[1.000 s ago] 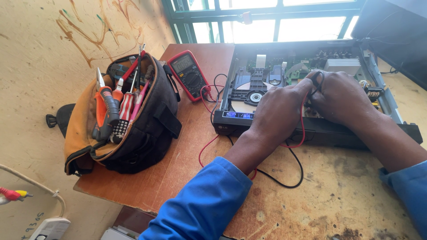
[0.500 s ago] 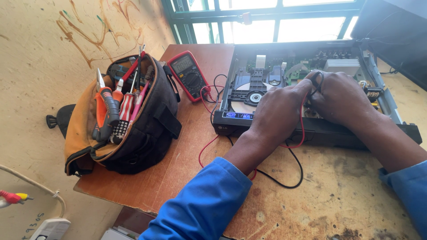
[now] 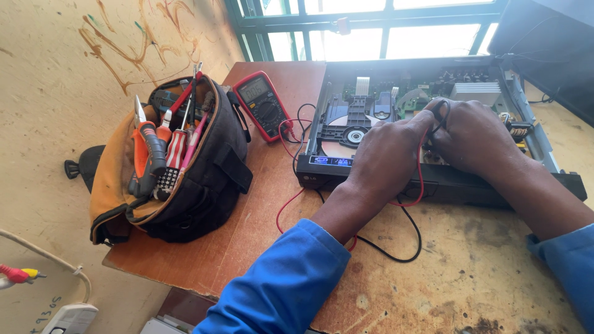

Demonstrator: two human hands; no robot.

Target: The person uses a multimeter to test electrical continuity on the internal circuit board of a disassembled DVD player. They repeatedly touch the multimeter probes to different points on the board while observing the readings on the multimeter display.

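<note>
Player [image 3: 433, 179] first, the biggest thing under me: a black disc player with its lid off, lying across the right half of the frame on the worn table [image 3: 482, 272]. I judge it fairly heavy and stiff in its metal shell, so the long front edge or the side walls are the places to take hold of it. Its inside is another matter (green boards, a disc tray, a pale ribbon cable, all fragile), and I would keep any grip off those.

Left of centre sits my tool bag [image 3: 179, 173], soft black and orange cloth, stuffed with pliers and screwdrivers; it should give under any squeeze.

Above it, in the upper middle, lies the red meter [image 3: 265, 105], light and hard-cased, easy to lift by its sides.

Leads [image 3: 396, 238] come next: one red, one black, thin and limp, looping from the meter over the board and under my wrists to the player. They should slide and snag readily.

My left hand [image 3: 387, 154] rests over the player's front, fingers curled and reaching into the open chassis. My right hand [image 3: 473, 139] lies just beside it, touching it, fingers bent down onto the boards with black lead looped at the knuckles. Both are pinched in tight, likely on probes, though I cannot tell, since the tips are hidden.
</note>
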